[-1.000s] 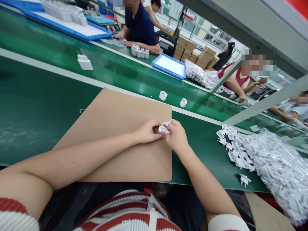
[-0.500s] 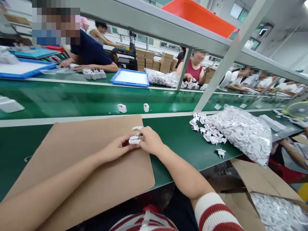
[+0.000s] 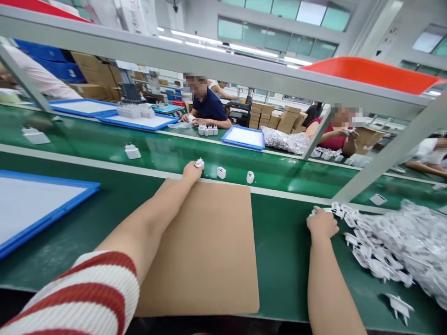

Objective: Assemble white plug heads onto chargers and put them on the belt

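At the near edge of the green belt, my left hand point(image 3: 192, 172) is closed round a white plug charger point(image 3: 199, 163) whose pins point up. Two white open-ended charger housings, one point(image 3: 221, 172) and another point(image 3: 250, 177), stand on the belt to its right. Over on the right, my right hand point(image 3: 321, 223) has its fingers curled on a white plug cover point(image 3: 315, 211), partly hidden by the fingers, at the edge of a loose pile of white two-pin plug covers point(image 3: 363, 251). A brown cardboard sheet point(image 3: 209, 246) lies between my arms.
A clear plastic bag point(image 3: 419, 237) of plug covers sits at the right, a single cover point(image 3: 400, 304) in front of it. A blue-rimmed tray point(image 3: 49, 209) is at the left. Finished-looking chargers point(image 3: 132, 150) rest on the belt point(image 3: 167, 156). A slanted metal post point(image 3: 377, 153) rises at right; co-workers sit opposite.
My hands have parted from over the cardboard. The left moved forward to the belt with the plug charger; the right moved out to the pile of plug covers. The view has swung left.
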Motion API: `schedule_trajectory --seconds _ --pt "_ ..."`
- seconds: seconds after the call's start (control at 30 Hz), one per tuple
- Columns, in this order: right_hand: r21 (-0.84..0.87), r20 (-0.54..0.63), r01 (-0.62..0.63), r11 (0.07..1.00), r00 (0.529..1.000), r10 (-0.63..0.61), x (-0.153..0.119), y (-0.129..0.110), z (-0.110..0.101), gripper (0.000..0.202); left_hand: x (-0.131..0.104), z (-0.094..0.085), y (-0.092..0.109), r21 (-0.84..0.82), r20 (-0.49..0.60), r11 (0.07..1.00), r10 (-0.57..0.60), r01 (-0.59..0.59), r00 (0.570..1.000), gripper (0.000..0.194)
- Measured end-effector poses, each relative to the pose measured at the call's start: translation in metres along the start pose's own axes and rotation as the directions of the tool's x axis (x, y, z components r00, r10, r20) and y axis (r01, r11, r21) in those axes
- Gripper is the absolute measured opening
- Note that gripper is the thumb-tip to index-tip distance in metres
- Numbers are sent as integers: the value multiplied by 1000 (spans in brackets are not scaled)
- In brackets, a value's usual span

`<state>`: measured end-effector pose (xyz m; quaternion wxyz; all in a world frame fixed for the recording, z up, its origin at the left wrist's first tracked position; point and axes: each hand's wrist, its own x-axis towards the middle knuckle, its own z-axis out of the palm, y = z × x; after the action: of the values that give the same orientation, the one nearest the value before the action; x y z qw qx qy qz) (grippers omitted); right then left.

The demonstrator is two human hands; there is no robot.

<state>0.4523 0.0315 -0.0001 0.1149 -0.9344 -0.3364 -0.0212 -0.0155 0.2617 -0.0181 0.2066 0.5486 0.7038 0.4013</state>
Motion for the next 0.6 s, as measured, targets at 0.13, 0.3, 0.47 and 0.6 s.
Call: schedule_trajectory --seconds 0.13,0.3,0.47,0.6 --pt "17 2 132 991 991 -132 0 0 -1 52 -1 6 4 78 -95 997 35 -27 995 63" --pt "274 -177 295 916 951 -253 -8 -16 -6 47 -13 16 13 224 192 756 584 -615 788 89" --pt "575 -52 351 739 917 -395 -44 -46 -10 50 -9 19 22 166 447 760 510 -628 735 50" --pt "673 72 343 656 851 -520 -70 -62 -12 58 -23 2 35 183 358 775 521 -605 775 30"
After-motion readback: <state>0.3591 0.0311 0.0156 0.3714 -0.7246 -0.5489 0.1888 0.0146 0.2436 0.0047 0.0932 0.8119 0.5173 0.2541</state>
